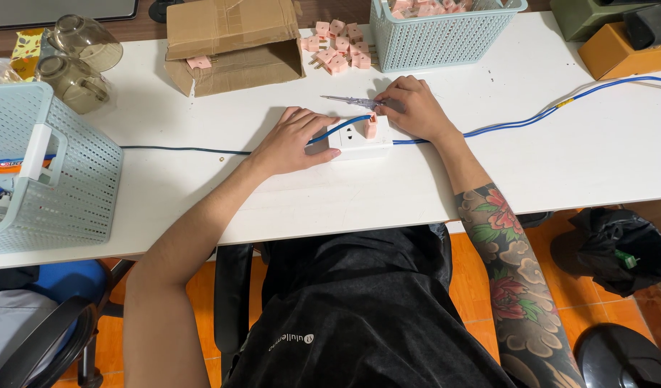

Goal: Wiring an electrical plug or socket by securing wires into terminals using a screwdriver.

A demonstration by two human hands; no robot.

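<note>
A white socket block (356,140) lies in the middle of the white table (546,165), with a blue cable (531,118) running out of both sides. A small pink plug adapter (371,127) stands plugged into its top. My left hand (291,140) rests flat on the table against the block's left end, over the cable. My right hand (413,108) holds a slim test screwdriver with a clear purple handle (352,101), its tip pointing left, just behind the block.
A pile of pink adapters (339,47) lies at the back beside an open cardboard box (230,43). A pale blue basket (438,32) holds more adapters. Another basket (50,172) stands at left, glass mugs (75,61) behind it. A bin (618,248) sits on the orange floor.
</note>
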